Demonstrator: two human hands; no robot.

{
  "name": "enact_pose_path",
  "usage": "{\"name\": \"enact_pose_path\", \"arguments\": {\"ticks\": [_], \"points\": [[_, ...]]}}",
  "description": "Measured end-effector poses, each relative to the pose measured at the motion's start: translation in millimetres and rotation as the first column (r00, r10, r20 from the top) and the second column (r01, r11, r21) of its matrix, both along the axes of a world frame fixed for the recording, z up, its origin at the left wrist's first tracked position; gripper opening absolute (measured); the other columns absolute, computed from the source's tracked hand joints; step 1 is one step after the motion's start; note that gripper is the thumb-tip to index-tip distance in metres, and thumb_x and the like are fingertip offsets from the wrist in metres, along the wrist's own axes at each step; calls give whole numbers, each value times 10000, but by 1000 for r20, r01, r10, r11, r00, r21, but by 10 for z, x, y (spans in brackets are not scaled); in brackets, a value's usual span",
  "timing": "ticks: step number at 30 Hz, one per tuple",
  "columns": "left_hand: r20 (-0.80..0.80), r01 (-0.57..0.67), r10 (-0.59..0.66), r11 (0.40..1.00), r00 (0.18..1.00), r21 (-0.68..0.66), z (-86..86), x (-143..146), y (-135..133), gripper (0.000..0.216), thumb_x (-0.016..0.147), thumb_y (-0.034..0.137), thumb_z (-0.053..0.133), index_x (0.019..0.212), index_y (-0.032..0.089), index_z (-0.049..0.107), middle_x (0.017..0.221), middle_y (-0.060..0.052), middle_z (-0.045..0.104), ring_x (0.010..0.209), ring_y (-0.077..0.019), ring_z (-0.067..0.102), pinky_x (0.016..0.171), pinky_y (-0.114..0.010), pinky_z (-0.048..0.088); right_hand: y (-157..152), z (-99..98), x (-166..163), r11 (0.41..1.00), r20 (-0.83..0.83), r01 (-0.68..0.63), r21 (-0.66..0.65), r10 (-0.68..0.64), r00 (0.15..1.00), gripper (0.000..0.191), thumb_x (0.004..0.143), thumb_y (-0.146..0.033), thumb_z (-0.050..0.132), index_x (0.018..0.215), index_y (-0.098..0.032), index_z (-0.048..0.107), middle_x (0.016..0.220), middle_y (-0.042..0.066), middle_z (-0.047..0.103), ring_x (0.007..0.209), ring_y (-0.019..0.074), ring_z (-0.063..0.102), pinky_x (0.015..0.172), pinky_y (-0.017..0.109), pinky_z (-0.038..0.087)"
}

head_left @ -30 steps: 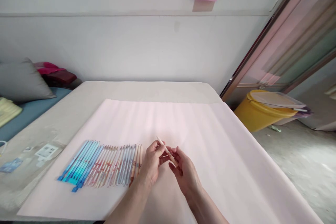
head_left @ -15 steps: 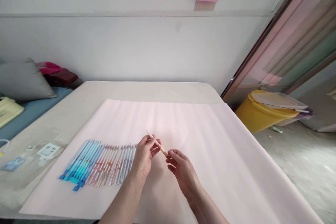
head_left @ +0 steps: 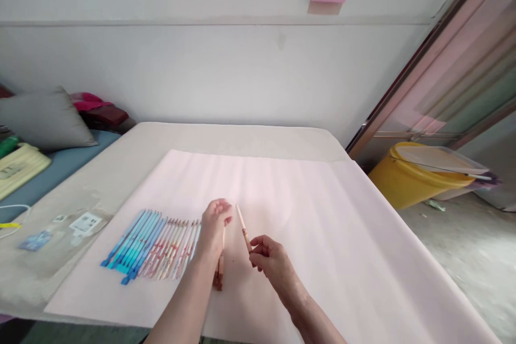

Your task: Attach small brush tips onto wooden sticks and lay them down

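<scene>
A slim pen (head_left: 244, 231) with a pale tapered end and an orange-brown body is pinched in my right hand (head_left: 271, 255), its pale end pointing up and away. My left hand (head_left: 215, 220) is to the left, apart from that pen, with loosely bent fingers and nothing visible in them. Brown-ended pens (head_left: 218, 274) lie beside and partly under my left forearm. Left of it, several blue pens (head_left: 131, 244) and several pale pens with reddish patterns (head_left: 166, 250) lie side by side in a row. My left arm covers the row's right end.
A pale pink sheet (head_left: 314, 215) covers most of the table (head_left: 242, 137). Clear plastic packaging (head_left: 83, 226) with labels lies at left. Beyond that are a grey cushion (head_left: 46, 121) and a pale yellow item (head_left: 22, 169). A yellow bin (head_left: 415, 183) stands right of the table.
My left hand has let go of the pen and moved slightly left. My right hand keeps the pen, now tilted more upright. The brown-ended pens have come into sight.
</scene>
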State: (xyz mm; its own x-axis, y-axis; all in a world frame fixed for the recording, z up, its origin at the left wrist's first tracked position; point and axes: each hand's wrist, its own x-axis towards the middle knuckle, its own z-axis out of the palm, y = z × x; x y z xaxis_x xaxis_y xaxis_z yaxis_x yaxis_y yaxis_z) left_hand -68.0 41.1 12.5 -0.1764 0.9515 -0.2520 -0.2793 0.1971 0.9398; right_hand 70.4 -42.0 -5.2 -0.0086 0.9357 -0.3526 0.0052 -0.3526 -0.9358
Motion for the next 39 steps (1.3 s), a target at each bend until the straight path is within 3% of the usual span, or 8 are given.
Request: {"name": "enact_pose_path", "arguments": {"ticks": [5, 11, 16, 19, 23, 27, 32, 39], "points": [[72, -224, 222, 974, 972, 25, 104, -332, 184, 281, 593, 237, 695, 838, 154, 584, 801, -32, 614, 722, -117, 592, 662, -255, 457, -47, -110, -148, 994, 37, -79, -73, 81, 996, 243, 593, -107, 480, 823, -169, 525, 531, -58, 540, 436, 82, 448, 419, 192, 337], [132, -152, 149, 988, 980, 11, 116, -326, 159, 236, 606, 230, 684, 806, 142, 595, 797, -51, 640, 705, -121, 606, 642, -247, 463, -150, -341, -364, 988, 116, -154, -3, 153, 981, 267, 609, -96, 475, 853, -185, 533, 551, -59, 545, 451, 89, 479, 436, 193, 368], [139, -151, 149, 988, 979, 8, 107, -324, 156, 236, 599, 240, 686, 795, 137, 603, 785, -56, 649, 679, -113, 604, 625, -236, 459, -123, -214, -236, 965, 410, -255, 59, 209, 888, 137, 718, -195, 511, 827, -199, 593, 684, -7, 632, 598, 124, 569, 557, 218, 413], [137, -155, 152, 988, 979, 12, 116, -350, 158, 247, 591, 247, 690, 794, 133, 608, 785, -59, 651, 675, -113, 602, 623, -237, 458, -34, -83, 50, 961, 680, -244, 131, 93, 728, 195, 800, -281, 479, 936, -210, 597, 840, 29, 658, 698, 155, 595, 642, 258, 431], [137, -130, 127, 991, 982, 13, 116, -328, 161, 248, 599, 257, 688, 799, 135, 606, 789, -57, 649, 683, -111, 600, 630, -235, 452, 117, -111, 483, 956, 948, -219, 195, -126, 294, 353, 865, -328, 407, 1175, -194, 511, 1200, 111, 549, 1094, 258, 486, 876, 387, 363], [106, -97, 96, 995, 990, 5, 108, -267, 150, 245, 612, 280, 680, 802, 145, 605, 778, -44, 647, 681, -110, 598, 639, -238, 447, 231, -382, 709, 988, 996, -141, 59, -49, 74, 524, 868, -471, 362, 1327, -218, 371, 1417, 94, 313, 1302, 279, 212, 994, 467, 208], [-19, 24, -23, 999, 1000, 39, 108, -199, 98, 259, 625, 340, 661, 789, 146, 613, 754, -46, 647, 691, -137, 605, 657, -265, 447, 274, -616, 713, 996, 999, -84, -22, 26, 47, 577, 883, -505, 252, 1397, -241, 248, 1466, 61, 201, 1335, 253, 114, 1036, 467, 83], [-402, 250, -195, 964, 895, 89, -82, 223, -197, 218, 700, 342, 578, 820, 164, 615, 779, -75, 651, 778, -211, 617, 718, -341, 468, 261, -579, 707, 997, 997, -76, 15, -9, 77, 581, 877, -527, 231, 1394, -263, 253, 1465, 46, 208, 1331, 243, 122, 1036, 446, 67]]}}
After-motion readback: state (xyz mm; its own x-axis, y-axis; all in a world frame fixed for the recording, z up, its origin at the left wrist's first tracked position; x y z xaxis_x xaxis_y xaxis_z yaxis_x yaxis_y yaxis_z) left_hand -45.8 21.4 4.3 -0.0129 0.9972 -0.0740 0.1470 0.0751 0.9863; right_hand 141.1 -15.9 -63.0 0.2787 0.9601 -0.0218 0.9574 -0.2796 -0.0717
